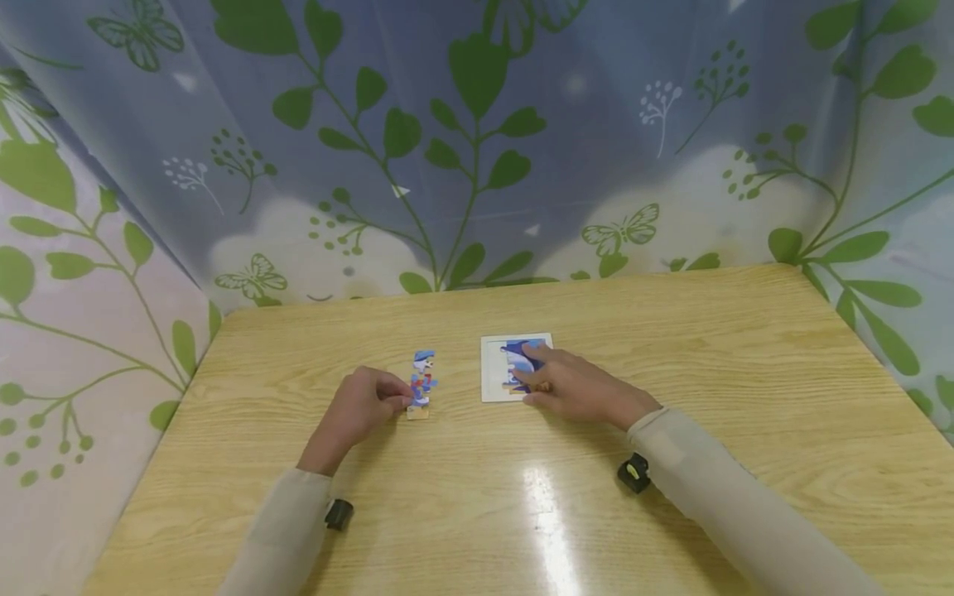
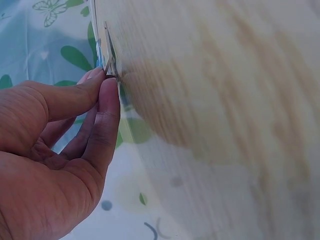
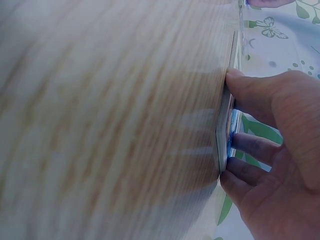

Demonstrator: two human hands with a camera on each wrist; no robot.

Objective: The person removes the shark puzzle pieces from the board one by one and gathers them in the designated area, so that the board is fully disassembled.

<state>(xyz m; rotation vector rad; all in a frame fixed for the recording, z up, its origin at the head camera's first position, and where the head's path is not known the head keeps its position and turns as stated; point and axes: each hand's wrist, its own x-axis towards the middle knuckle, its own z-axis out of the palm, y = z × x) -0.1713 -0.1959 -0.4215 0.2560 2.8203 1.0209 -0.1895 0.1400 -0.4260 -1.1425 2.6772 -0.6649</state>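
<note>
In the head view a column of joined jigsaw pieces [image 1: 423, 362] with a blue, white, red and tan picture lies left of centre. My left hand [image 1: 363, 403] is at its lower part, thumb and forefinger pinching a jigsaw piece. In the left wrist view this left hand [image 2: 65, 135] holds the piece [image 2: 108, 47] by its edge, seen nearly edge-on and tilted up. A square white puzzle board [image 1: 492, 385] lies to the right, with blue pieces on its right part. My right hand [image 1: 570, 385] rests on that part, fingers spread; the right wrist view shows its fingertips [image 3: 234, 76] touching the board edge.
The wooden table [image 1: 447, 513] carries the puzzle parts and has a bright reflection near the front. A leaf-patterned curtain [image 1: 477, 165] rises behind its far edge and along the sides. A small black device [image 1: 634, 473] is attached by each sleeve.
</note>
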